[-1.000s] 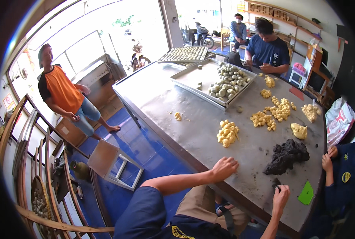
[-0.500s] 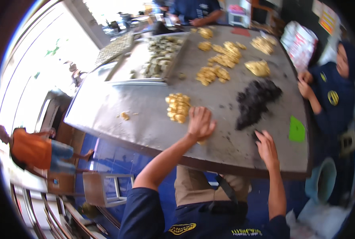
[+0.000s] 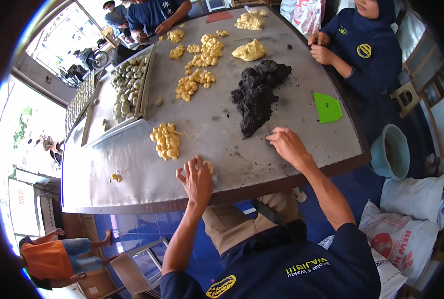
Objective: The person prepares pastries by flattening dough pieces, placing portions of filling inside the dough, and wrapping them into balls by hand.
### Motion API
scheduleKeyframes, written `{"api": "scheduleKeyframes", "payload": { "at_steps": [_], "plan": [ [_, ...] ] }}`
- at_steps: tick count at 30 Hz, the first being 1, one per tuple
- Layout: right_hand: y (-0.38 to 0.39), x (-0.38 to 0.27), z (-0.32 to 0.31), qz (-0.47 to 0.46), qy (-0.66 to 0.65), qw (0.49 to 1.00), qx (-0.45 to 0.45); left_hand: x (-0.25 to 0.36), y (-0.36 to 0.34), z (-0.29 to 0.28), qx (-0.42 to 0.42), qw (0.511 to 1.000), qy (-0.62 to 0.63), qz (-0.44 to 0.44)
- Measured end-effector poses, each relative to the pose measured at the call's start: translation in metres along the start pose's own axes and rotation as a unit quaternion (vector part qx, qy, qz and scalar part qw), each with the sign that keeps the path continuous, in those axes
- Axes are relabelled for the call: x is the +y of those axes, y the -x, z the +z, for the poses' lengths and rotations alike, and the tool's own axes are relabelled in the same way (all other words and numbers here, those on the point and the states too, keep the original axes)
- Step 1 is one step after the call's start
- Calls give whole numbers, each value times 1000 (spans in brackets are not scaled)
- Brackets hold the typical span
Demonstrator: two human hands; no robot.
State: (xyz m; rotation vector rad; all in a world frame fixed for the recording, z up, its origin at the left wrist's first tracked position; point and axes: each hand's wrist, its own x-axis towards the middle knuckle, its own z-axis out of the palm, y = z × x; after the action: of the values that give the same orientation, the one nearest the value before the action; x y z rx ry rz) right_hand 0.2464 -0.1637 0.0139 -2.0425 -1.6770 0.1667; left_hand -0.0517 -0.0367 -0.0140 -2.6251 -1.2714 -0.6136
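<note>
I sit at a grey metal table point(image 3: 217, 117). My left hand point(image 3: 197, 180) lies palm down near its front edge, fingers spread, with a small yellow dough piece point(image 3: 210, 167) by the thumb. Just beyond it lies a pile of small yellow dough pieces point(image 3: 166, 141). My right hand point(image 3: 288, 145) rests on the table with bent fingers, fingertips touching the near tip of a large dark dough mass point(image 3: 257, 94). Whether it pinches any dough is unclear.
A metal tray point(image 3: 98, 112) with several shaped dough pieces sits at the left. More yellow dough piles point(image 3: 198, 82) and a lump point(image 3: 249, 50) lie farther back. A green scraper point(image 3: 327, 107) is at the right. A seated person point(image 3: 374, 55), a blue bucket point(image 3: 391, 152) and sacks point(image 3: 414, 199) are at the right.
My view has swung over the table. My right hand has moved from the table's front edge up to the tip of the dark dough. My left hand has drawn back from the yellow pile.
</note>
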Motion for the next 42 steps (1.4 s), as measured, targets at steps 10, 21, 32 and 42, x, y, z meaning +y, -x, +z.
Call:
{"api": "scheduleKeyframes", "payload": {
  "at_steps": [10, 21, 32, 42],
  "plan": [
    [6, -60, 30, -97, 65, 993, 6, 5, 2, -19, 15, 840, 463, -283],
    [15, -113, 24, -13, -186, 972, 143, 87, -19, -7, -42, 681, 691, -239],
    [-2, -125, 33, -113, -227, 966, 57, 40, -5, 16, -73, 879, 455, -119],
    [-2, -154, 28, -109, -183, 976, 35, 37, 2, 3, -38, 844, 523, -113]
  ]
}}
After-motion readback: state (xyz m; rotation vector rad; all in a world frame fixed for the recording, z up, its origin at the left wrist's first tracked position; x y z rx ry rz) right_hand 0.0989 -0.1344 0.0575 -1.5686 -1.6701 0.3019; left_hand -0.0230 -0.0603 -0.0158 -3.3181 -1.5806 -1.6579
